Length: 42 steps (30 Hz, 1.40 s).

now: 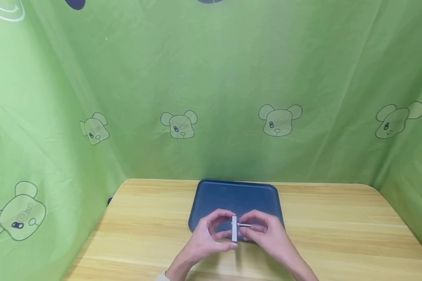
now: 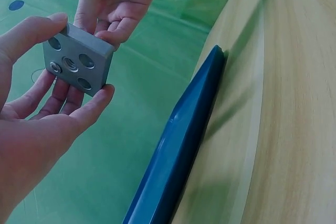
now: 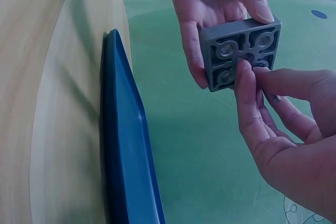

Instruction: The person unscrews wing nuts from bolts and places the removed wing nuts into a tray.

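Note:
My left hand grips a square grey metal block by its edges, thumb on one edge and fingers on the opposite one. Several round holes pierce its flat face in the left wrist view, and a bolt's round head sits in a corner hole. The bolt's threaded shank sticks out to the right in the head view. My right hand pinches around this bolt close to the block's recessed side. Whether a nut or washer lies between those fingertips, I cannot tell.
Below and behind the hands lies a dark blue tray with a raised rim. It rests on a light wood table. Green cloth with bear-face prints hangs around the table's back and sides.

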### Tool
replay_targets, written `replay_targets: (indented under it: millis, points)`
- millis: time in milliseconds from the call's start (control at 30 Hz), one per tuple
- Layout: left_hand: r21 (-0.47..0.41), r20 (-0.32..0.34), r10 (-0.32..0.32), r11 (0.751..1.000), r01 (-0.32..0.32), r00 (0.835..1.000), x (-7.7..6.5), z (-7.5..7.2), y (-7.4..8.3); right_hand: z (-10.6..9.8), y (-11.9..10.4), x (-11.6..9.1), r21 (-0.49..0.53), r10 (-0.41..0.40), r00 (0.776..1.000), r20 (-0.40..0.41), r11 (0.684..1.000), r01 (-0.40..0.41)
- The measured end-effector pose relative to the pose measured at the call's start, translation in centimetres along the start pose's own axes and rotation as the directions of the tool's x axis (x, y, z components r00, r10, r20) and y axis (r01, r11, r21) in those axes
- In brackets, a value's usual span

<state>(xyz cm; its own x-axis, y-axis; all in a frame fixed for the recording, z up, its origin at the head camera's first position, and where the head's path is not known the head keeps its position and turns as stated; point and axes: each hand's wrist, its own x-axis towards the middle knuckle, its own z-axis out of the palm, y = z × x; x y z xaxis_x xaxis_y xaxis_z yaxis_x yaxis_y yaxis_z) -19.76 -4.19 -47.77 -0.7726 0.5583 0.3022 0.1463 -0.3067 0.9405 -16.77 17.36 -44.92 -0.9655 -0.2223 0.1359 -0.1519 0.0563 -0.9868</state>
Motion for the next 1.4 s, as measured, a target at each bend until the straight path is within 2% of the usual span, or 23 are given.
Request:
replay_targets:
  millis: [367,700,1400]
  points:
    - [0.006,-0.003,-0.003,1.000,0.003,1.000,-0.02,-0.02,-0.04,0.15,0.08,-0.14,-0.013,-0.052,0.999,-0.004,0.999,0.052]
    - [-0.002,-0.001,0.005,1.000,-0.005,1.000,-0.10,0.01,-0.16,0.16,0.00,-0.08,-0.092,-0.015,1.000,-0.002,0.996,0.014]
    - [-0.008,0.012,0.022,1.000,-0.021,1.000,-0.07,0.31,-0.36,0.20,-0.06,0.09,-0.049,0.028,0.998,-0.060,0.998,-0.030]
